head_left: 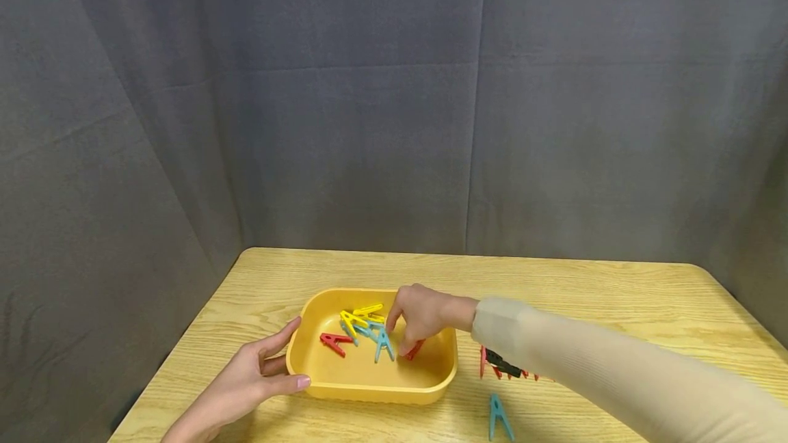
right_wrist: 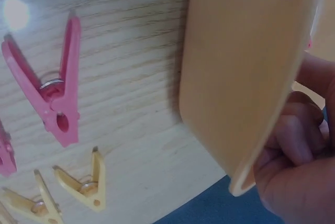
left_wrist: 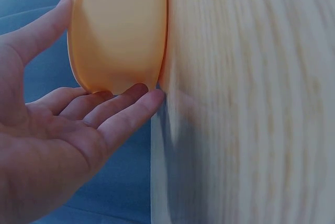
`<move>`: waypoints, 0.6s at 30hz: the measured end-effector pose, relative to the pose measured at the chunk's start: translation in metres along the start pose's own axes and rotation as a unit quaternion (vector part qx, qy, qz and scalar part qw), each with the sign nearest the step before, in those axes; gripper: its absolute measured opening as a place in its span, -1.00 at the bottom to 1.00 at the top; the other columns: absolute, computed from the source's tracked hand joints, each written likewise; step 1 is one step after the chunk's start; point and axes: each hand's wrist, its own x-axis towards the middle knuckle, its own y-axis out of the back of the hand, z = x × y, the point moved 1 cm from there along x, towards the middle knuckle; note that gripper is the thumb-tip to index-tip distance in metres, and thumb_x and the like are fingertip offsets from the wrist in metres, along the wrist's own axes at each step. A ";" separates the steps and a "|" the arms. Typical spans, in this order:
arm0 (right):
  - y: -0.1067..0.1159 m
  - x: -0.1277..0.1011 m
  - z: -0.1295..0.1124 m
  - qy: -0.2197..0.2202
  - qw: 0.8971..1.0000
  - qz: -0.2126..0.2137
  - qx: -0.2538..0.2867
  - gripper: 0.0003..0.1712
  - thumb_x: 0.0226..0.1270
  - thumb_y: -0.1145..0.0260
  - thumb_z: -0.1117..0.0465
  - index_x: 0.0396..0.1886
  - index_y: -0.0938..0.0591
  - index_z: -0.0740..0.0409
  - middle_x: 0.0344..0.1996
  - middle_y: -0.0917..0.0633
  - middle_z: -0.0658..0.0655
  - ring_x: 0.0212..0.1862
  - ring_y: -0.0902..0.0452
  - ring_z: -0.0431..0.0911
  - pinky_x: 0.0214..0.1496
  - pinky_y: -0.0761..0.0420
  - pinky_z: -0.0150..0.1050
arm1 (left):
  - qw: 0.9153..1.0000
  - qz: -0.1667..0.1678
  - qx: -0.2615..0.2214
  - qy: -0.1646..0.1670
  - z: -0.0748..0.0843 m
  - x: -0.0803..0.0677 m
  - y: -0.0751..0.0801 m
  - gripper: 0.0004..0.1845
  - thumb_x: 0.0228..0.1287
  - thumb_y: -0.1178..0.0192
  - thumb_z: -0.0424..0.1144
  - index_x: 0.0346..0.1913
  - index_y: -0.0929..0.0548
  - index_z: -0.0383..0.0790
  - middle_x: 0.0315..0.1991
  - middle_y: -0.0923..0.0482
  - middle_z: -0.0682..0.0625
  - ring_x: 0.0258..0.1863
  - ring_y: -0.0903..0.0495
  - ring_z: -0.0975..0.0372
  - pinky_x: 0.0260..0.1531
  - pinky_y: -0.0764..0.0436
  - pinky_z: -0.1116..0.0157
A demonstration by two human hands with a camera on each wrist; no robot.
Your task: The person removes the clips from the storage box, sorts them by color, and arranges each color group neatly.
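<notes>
A yellow tray [head_left: 369, 392] sits on the wooden table [head_left: 585, 299] and holds several clothespins: yellow [head_left: 363, 313], blue [head_left: 384, 346] and red [head_left: 334, 342]. My right hand [head_left: 401, 342] reaches into the tray from the right. Its fingers are curled down and pinch a red clothespin [head_left: 415, 349] near the tray floor. In the right wrist view those curled fingers [right_wrist: 296, 148] show behind the tray wall [right_wrist: 241, 77]. My left hand [head_left: 294, 355] cups the tray's left end with straight fingers [left_wrist: 125, 109] against the tray wall [left_wrist: 118, 30].
Right of the tray lie a blue clothespin [head_left: 500, 417] and a small heap of red and black ones [head_left: 501, 364]. The right wrist view shows a pink clothespin [right_wrist: 52, 98] and pale yellow ones [right_wrist: 84, 185] on the table. A grey curtain [head_left: 369, 122] hangs behind.
</notes>
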 end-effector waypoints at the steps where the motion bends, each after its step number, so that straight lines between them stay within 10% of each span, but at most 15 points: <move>1: -0.001 0.000 0.001 0.002 1.000 0.006 0.001 -0.58 -0.01 -0.75 0.29 -0.08 -0.88 0.17 -0.56 -0.62 -0.12 -0.50 -0.26 -0.25 -0.45 -0.32 -0.42 | 1.000 -0.001 -0.002 -0.001 0.000 0.000 0.000 0.07 0.32 -0.50 -0.32 0.69 0.01 -0.37 0.63 0.00 -0.42 0.37 -0.51 -0.16 0.09 -0.70 0.17; 18: -0.010 0.000 0.002 0.038 0.999 0.027 0.014 -0.47 -0.08 -0.79 0.31 -0.03 -0.85 0.25 -0.20 -0.82 0.04 -0.48 -0.28 -0.25 -0.45 -0.28 -0.41 | 1.000 0.003 -0.005 0.002 0.001 -0.001 0.000 0.08 0.30 -0.51 -0.33 0.68 0.00 -0.37 0.64 0.05 -0.41 0.39 -0.48 -0.18 0.09 -0.70 0.17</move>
